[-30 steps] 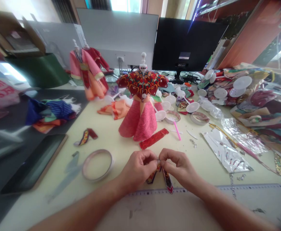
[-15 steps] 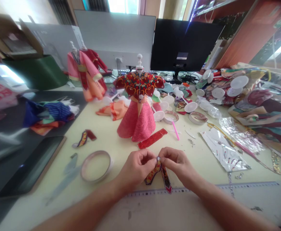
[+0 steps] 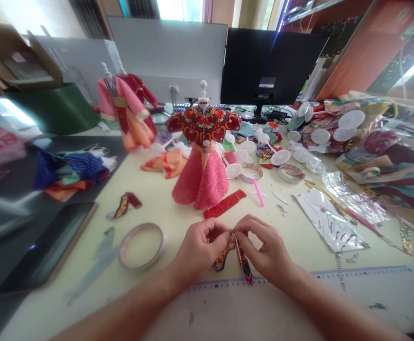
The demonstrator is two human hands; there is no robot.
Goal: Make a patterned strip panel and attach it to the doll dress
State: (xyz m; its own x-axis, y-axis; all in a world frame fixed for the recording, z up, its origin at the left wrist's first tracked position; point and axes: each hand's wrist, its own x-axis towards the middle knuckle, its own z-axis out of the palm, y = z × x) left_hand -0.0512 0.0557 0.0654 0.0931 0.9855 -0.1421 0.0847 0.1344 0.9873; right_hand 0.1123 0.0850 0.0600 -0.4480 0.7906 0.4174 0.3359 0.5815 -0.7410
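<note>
1. The pale desk [image 3: 178, 218] spread beneath the grip and bore the work.
2. The black monitor [image 3: 270, 66] stood well beyond the grip, toward its right.
3. The dressed figure [image 3: 203, 177], red-collared and pink-skirted, stood upright beyond the grip and slightly left. It was near enough, in judgement, to be knocked by a sudden forward reach.
4. The ruler [image 3: 352, 273] lay on the near side of the grip and ran off to its right.
5. The left hand [image 3: 201, 241] and right hand [image 3: 263, 241] formed the grip: each made a narrow pinch of thumb and forefinger, the tips almost meeting at the top of the trim. Whether a needle or other fine item lay between them could not be told.
6. The tape ring [image 3: 162, 244] lay flat to the left of the grip; a straying left forearm might have pushed it.
7. The red strip [image 3: 225, 203] lay just beyond the grip.
8. The embroidered trim [image 3: 244, 265] hung in the grip, two tails pointing nearer, one crossing the ruler's line in view. Uneven pull could have skewed its ends; a slack pinch could have dropped one.
9. The metal bits [image 3: 282, 208], beyond and right of the grip, risked scattering if a sleeve or hand swept them.
</note>
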